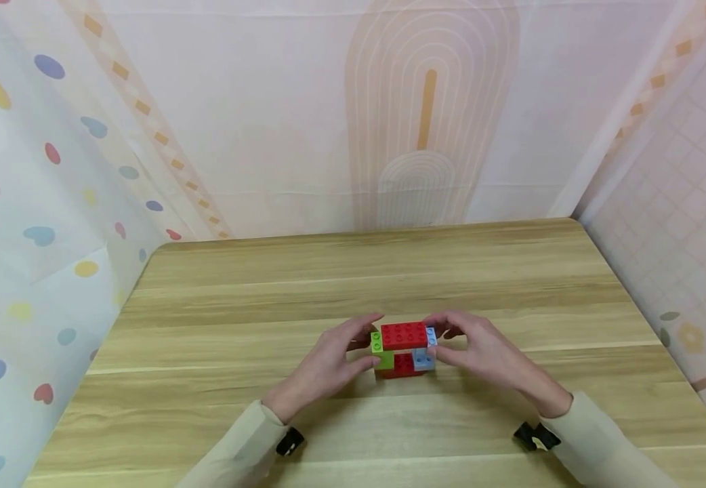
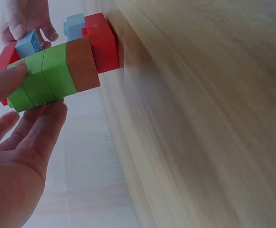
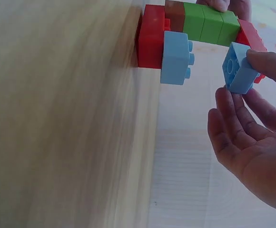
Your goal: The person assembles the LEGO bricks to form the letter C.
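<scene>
Toy building bricks form an open frame at the middle of the table. My left hand (image 1: 331,359) pinches the stacked green bricks (image 2: 45,76), thumb on one side and fingers on the other. A brown brick (image 2: 83,64) joins that stack to a lower red brick (image 3: 151,35). Opposite, my right hand (image 1: 481,346) pinches an upper light blue brick (image 3: 241,71) at the right end of the upper red brick (image 1: 404,335). Below it, a lower light blue brick (image 3: 174,57) sits on the lower red brick, studs up. A gap separates the two light blue bricks.
The wood-grain table (image 1: 255,285) surrounds the bricks. Patterned cloth (image 1: 267,122) hangs behind it and at both sides. Black straps (image 1: 536,436) show at both wrists.
</scene>
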`<state>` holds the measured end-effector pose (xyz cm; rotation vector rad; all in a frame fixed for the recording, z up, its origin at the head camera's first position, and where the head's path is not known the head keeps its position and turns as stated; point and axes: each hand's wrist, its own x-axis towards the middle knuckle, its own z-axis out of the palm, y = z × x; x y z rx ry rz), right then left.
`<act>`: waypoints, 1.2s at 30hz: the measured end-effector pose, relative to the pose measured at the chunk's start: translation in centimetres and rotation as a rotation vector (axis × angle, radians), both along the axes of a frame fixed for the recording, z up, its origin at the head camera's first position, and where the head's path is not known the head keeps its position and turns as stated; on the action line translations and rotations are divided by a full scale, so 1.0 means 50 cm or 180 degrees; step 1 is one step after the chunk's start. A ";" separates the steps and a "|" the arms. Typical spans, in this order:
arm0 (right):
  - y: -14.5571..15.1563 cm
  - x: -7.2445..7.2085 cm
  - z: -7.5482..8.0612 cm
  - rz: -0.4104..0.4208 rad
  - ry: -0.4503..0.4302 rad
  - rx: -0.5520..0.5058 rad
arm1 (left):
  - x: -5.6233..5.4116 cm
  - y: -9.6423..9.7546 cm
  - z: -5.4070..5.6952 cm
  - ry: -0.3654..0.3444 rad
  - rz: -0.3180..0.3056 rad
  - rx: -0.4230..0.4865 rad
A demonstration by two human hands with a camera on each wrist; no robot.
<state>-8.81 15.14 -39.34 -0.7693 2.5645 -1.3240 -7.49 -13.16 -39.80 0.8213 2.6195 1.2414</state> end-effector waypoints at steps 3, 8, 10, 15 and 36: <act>0.000 -0.008 0.002 -0.0020 -0.0037 0.0004 | -0.004 0.000 -0.003 -0.0115 0.0112 0.0136; -0.001 -0.026 0.001 -0.0057 -0.0195 0.0008 | -0.013 -0.002 -0.009 -0.0289 0.0241 0.0361; -0.001 -0.033 0.000 -0.0054 -0.0238 -0.0001 | -0.018 -0.003 -0.012 -0.0352 0.0262 0.0446; 0.000 -0.053 -0.001 0.0004 -0.0321 0.0003 | -0.030 0.001 -0.017 -0.0436 0.0280 0.0586; -0.009 -0.126 -0.017 0.0132 -0.0466 0.0263 | -0.080 0.016 -0.030 -0.0559 0.0575 0.0206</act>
